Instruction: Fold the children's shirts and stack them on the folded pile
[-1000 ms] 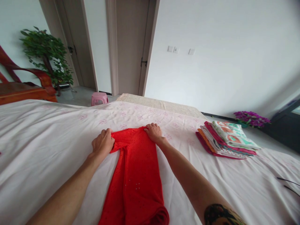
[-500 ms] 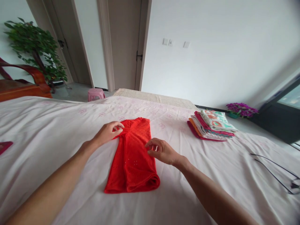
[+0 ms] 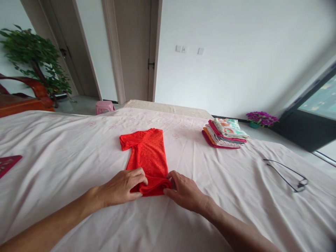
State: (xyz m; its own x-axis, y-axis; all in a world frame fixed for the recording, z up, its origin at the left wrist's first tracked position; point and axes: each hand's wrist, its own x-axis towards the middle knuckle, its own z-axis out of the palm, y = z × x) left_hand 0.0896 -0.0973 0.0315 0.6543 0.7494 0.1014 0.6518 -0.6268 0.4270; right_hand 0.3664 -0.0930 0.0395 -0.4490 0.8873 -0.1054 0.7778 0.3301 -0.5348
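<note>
The red shirt (image 3: 151, 150) lies flat in front of me on the pale sheet (image 3: 212, 171), its near hem between my two hands. To work this hem well, I would catch every layer at both corners, keep the two hands level and pull evenly, so that the body doesn't skew. The right corner needs the most care, I think: the cloth there curls into a loose roll that could leave a lump.

The shirt is bright red with small perforations; it looks doubled lengthwise, one short sleeve sticking out at the far left.

My left hand (image 3: 125, 187) curves over the hem's left part, thumb low and fingers above; my right hand (image 3: 187, 190) does likewise at the rolled corner. I cannot tell whether either is closed firmly on cloth.

Farther right sit a folded clothes pile (image 3: 223, 134) and, nearer me, eyeglasses (image 3: 300, 184).
</note>
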